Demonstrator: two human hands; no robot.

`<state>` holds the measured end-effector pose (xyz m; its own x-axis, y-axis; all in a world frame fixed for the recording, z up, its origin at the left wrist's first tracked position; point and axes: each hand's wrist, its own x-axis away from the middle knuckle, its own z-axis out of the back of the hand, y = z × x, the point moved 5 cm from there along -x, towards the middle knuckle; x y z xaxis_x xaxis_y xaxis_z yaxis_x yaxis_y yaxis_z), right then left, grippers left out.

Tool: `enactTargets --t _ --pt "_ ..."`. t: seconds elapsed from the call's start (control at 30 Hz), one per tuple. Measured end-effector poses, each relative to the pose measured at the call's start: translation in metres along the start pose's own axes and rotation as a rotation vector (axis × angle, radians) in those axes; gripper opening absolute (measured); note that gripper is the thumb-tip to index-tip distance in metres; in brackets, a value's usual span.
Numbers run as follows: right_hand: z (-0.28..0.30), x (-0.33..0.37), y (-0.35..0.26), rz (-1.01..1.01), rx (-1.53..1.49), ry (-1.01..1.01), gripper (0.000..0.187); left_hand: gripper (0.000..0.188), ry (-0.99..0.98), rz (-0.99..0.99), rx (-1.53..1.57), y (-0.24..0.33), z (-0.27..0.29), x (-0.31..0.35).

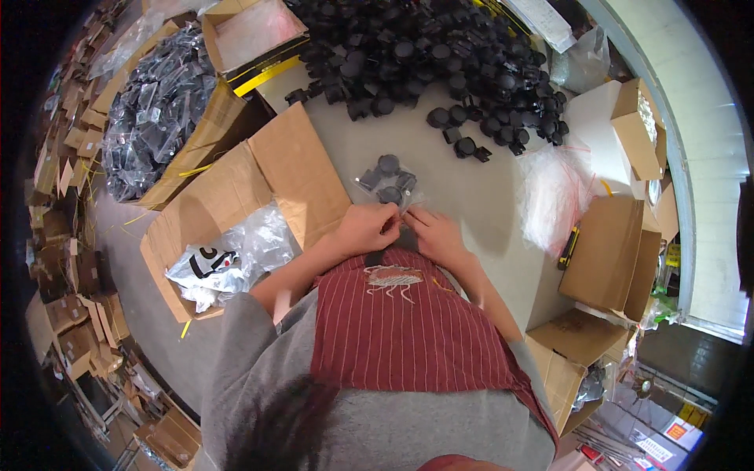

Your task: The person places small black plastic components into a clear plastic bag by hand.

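A small clear plastic bag [408, 182] with a few black round-headed plastic parts [388, 165] in it lies on the grey work surface in front of me. My left hand [367, 228] pinches the bag's near edge, its fingers curled together. Close beside it, my right hand [437, 234] grips the same edge with thumb and fingertips. The exact fold of plastic between the fingers is too small to make out. Beyond the bag spreads a big heap of loose black plastic parts [404, 51] of the same look.
Left stands an open carton [306, 173] with crumpled plastic; behind it, a large box [212, 129] full of bagged black parts. Clear empty bags [550, 184] lie at the right, near a yellow-and-black utility knife [569, 246] by a cardboard box [601, 243]. Another open carton [577, 337] stands nearer me.
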<state>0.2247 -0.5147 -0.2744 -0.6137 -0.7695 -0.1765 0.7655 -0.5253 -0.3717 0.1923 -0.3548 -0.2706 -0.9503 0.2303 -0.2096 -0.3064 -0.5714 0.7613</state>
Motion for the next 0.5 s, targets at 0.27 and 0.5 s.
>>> enactTargets --t 0.27,0.5 --pt "-0.008 -0.010 0.003 0.095 0.135 -0.250 0.043 0.015 0.003 -0.086 0.056 0.007 0.008 -0.019" --pt "0.091 -0.044 -0.031 0.297 0.367 0.105 0.043 0.014 -0.156 0.266 0.264 0.015 0.089 -0.052"
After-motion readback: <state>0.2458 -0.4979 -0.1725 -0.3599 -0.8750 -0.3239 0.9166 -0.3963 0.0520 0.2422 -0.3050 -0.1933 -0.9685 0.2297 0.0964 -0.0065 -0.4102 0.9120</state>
